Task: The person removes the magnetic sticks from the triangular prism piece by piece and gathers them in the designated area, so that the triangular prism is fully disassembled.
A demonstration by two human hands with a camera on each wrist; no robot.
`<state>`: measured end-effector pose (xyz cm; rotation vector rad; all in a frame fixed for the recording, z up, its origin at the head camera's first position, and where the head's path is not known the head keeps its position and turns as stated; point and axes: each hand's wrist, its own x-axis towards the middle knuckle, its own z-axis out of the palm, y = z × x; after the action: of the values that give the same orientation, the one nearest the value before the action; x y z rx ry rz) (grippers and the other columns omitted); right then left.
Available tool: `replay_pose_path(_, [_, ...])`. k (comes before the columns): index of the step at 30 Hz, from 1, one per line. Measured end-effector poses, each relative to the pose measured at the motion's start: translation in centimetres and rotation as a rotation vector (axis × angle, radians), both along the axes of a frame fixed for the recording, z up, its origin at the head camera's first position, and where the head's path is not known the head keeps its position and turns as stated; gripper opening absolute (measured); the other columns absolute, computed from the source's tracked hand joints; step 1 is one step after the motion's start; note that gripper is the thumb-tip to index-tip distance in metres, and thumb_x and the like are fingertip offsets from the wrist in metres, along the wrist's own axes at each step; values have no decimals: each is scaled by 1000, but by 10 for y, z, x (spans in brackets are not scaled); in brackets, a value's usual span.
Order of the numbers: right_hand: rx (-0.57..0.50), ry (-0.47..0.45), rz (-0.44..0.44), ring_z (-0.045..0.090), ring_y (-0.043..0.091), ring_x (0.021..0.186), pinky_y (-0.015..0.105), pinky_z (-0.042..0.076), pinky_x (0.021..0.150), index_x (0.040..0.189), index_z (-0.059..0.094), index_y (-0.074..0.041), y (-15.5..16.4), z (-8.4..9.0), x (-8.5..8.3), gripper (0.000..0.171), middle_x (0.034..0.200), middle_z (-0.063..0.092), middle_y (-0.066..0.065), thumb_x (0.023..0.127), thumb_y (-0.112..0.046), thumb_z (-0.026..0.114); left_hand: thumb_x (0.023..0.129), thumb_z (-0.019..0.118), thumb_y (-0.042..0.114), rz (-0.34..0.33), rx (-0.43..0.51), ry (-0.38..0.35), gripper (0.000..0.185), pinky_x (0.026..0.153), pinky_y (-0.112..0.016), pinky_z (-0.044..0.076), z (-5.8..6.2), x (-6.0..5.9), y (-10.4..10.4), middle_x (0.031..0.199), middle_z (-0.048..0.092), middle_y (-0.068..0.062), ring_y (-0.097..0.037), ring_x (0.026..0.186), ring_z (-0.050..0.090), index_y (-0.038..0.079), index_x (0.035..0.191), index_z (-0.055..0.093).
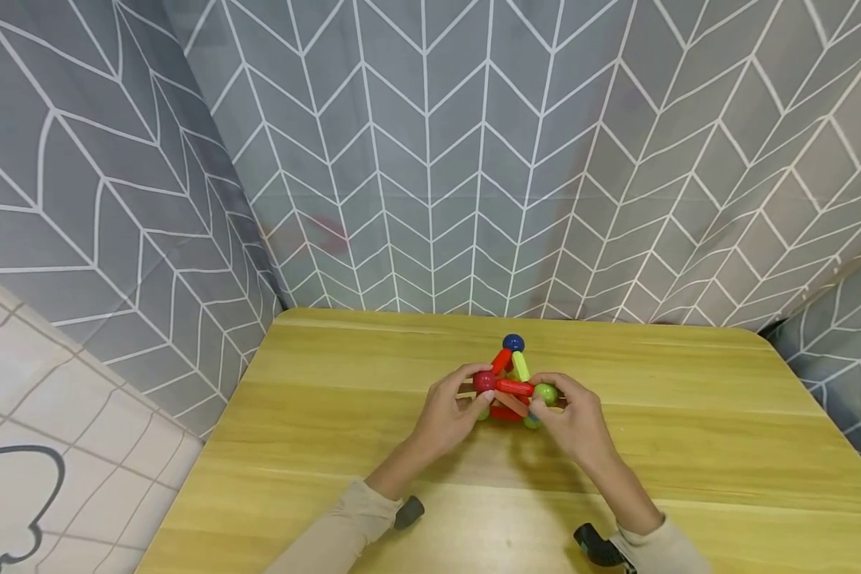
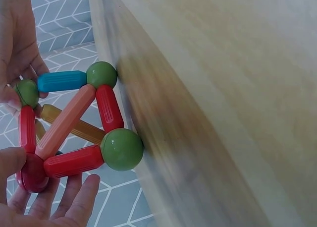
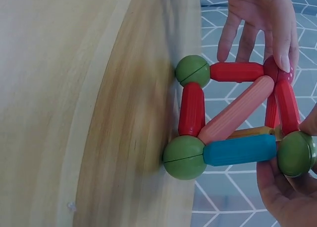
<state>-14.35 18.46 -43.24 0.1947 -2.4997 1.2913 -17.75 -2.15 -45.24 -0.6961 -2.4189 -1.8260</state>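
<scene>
Rods and balls made up the toy frame (image 1: 513,387), which stood on the wooden table (image 1: 330,414) toward its far middle: red, pink, blue and yellow sticks joined at green, dark red and blue balls. The left hand (image 1: 448,414) pinched the dark red ball (image 1: 484,381); the right hand (image 1: 577,422) gripped a green ball (image 1: 545,393). Squeezing unevenly could probably pop a joint apart and collapse the frame.

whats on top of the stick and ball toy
A blue ball caps the toy, on a red stick and a yellow-green stick. Both hands hide its lower corners.
</scene>
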Motion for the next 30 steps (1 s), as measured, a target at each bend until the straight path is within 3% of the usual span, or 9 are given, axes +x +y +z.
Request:
replay_pose_path(9, [35,61,-73,64,7,80,14,55,72,106,73,-4,7,0,2,22,101,74,14,85,2,66,96,67,13,4,24,-7,35,87,-34,61,-2,1,0,130,67,-11,-33,112,70,15,131,62])
replay_pose_path(16, [-24,-1,-121,63,-4,87,8,53,74,118,70,-4,19,-1,2,28,108,75,17,91,-5,69,96,68,13,14,19,-29,36,87,-33,60,-2,0,-1,131,66,-10,-32,113,69,16,131,62])
replay_pose_path(20, [-50,-88,-146,70,12,97,6,51,76,131,62,-4,24,-1,-1,41,115,73,17,93,-14,71,96,68,14,12,15,-30,36,87,-33,60,-3,0,-1,132,66,-10,-34,113,69,16,132,62])
replay_pose_path(24, [-79,-207,-163,68,31,111,5,48,78,134,55,-2,28,-2,-6,48,123,70,19,93,-23,72,96,68,14,10,23,-36,36,87,-33,60,-4,0,-1,133,65,-9,-35,114,68,16,132,62])
replay_pose_path(30, [-132,-301,-173,64,35,119,10,51,74,129,58,0,34,-7,-12,48,131,64,21,93,-28,73,96,68,14,15,31,-39,36,88,-33,60,-5,0,-1,132,65,-9,-35,113,68,17,131,62])
